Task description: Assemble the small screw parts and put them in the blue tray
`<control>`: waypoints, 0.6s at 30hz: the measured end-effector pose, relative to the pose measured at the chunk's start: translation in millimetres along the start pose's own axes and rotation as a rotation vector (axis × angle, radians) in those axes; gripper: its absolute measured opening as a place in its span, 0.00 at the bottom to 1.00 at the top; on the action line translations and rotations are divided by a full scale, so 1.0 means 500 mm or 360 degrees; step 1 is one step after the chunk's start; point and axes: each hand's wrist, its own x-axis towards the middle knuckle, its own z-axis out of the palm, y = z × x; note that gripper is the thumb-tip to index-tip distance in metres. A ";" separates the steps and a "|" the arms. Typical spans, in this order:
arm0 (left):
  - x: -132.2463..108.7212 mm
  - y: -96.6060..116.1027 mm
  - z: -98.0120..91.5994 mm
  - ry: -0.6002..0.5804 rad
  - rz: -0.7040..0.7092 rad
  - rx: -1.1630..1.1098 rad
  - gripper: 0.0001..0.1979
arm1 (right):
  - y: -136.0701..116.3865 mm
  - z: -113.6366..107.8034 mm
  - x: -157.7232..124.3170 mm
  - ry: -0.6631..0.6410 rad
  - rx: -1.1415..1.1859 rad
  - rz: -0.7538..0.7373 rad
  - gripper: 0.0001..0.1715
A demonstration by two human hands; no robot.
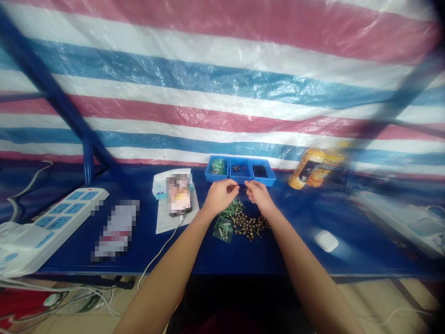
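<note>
My left hand (pixel 221 195) is closed in a pinch above the table, its thumb and forefinger together. Close beside it, my right hand (pixel 259 195) pinches too, with a small dark bit at its fingertips. What either hand holds is too small to make out. Just behind the hands stand three joined blue bins: the left bin (pixel 217 177) has a green-tinted packet in it, the middle bin (pixel 239 178) small metal parts, the right bin (pixel 264 182) dark small pieces. Below the hands lie a heap of small brassy metal parts (pixel 248 226) and clear greenish bags (pixel 223 228) with small pale pieces.
Left on the blue table (pixel 271 255) are a phone (pixel 179 197) with a white cable, a white packet (pixel 164 220), a blurred-out flat item (pixel 116 229) and a power strip (pixel 66 218). To the right stand yellow-orange bottles (pixel 306 169), a white case (pixel 327 241) and another power strip (pixel 399 218).
</note>
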 end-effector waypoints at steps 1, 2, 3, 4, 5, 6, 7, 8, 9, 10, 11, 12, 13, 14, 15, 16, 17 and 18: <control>0.000 -0.001 0.000 -0.0003 -0.0002 0.0006 0.07 | 0.001 -0.002 0.003 0.0012 0.0048 0.0036 0.23; 0.000 -0.002 0.000 -0.0005 -0.0003 0.0012 0.07 | 0.002 -0.004 0.006 0.0025 0.0108 0.0062 0.23; 0.000 -0.003 0.000 -0.0005 -0.0003 0.0017 0.07 | 0.003 -0.006 0.009 0.0041 0.0167 0.0078 0.22; 0.001 -0.004 0.000 -0.0004 -0.0003 0.0021 0.07 | 0.004 -0.009 0.011 0.0059 0.0220 0.0084 0.21; 0.001 -0.004 0.000 -0.0003 -0.0004 0.0024 0.07 | 0.004 -0.011 0.014 0.0077 0.0262 0.0088 0.21; 0.001 -0.005 0.000 -0.0005 -0.0007 0.0027 0.07 | 0.004 -0.014 0.015 0.0093 0.0294 0.0088 0.20; 0.001 -0.005 0.001 -0.0005 -0.0013 0.0030 0.07 | 0.004 -0.016 0.017 0.0110 0.0319 0.0085 0.20; 0.001 -0.005 0.001 -0.0006 -0.0020 0.0034 0.07 | 0.005 -0.018 0.018 0.0129 0.0338 0.0080 0.19; 0.001 -0.005 0.002 -0.0011 -0.0026 0.0038 0.07 | 0.005 -0.020 0.020 0.0155 0.0358 0.0071 0.19; 0.001 -0.006 0.002 -0.0017 -0.0029 0.0040 0.07 | 0.006 -0.022 0.021 0.0196 0.0382 0.0050 0.19; 0.001 -0.006 0.002 -0.0023 -0.0029 0.0041 0.07 | 0.006 -0.024 0.022 0.0246 0.0406 0.0017 0.20; 0.001 -0.006 0.001 -0.0026 -0.0027 0.0041 0.07 | 0.007 -0.027 0.023 0.0293 0.0425 -0.0024 0.20; 0.001 -0.006 0.001 -0.0025 -0.0022 0.0040 0.07 | 0.007 -0.029 0.023 0.0329 0.0433 -0.0062 0.20; 0.001 -0.006 0.000 -0.0027 -0.0016 0.0039 0.07 | 0.007 -0.031 0.024 0.0354 0.0426 -0.0091 0.21; 0.001 -0.005 0.000 -0.0027 -0.0010 0.0039 0.07 | 0.007 -0.033 0.023 0.0367 0.0401 -0.0105 0.23; 0.001 -0.005 0.000 -0.0028 -0.0007 0.0039 0.07 | 0.006 -0.034 0.022 0.0366 0.0361 -0.0105 0.25; 0.000 -0.005 0.000 -0.0033 -0.0006 0.0040 0.07 | 0.005 -0.033 0.021 0.0352 0.0309 -0.0093 0.26; 0.000 -0.004 0.000 -0.0041 -0.0008 0.0040 0.07 | 0.004 -0.032 0.020 0.0328 0.0253 -0.0076 0.26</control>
